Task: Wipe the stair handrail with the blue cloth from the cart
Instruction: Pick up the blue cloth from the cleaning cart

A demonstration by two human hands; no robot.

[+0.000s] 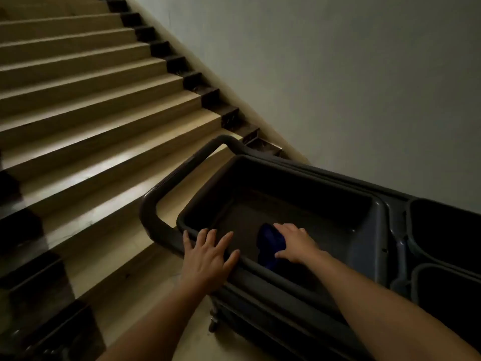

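A dark grey cleaning cart (pixel 377 204) stands at the foot of the stairs against the right wall. A crumpled blue cloth (pixel 268 246) lies in its top tray near the front rim. My right hand (pixel 296 243) reaches into the tray and rests on the cloth, fingers curled over its right side. My left hand (pixel 208 254) lies flat on the tray's front left rim, fingers spread, holding nothing. No handrail shows in this view.
Beige stairs (pixel 91 113) with dark edge trim rise to the upper left. The cart's push handle (pixel 166 183) loops out toward the steps. Dark bins (pixel 447 230) sit in the cart at the right. A grey wall (pixel 338 74) runs along the right side.
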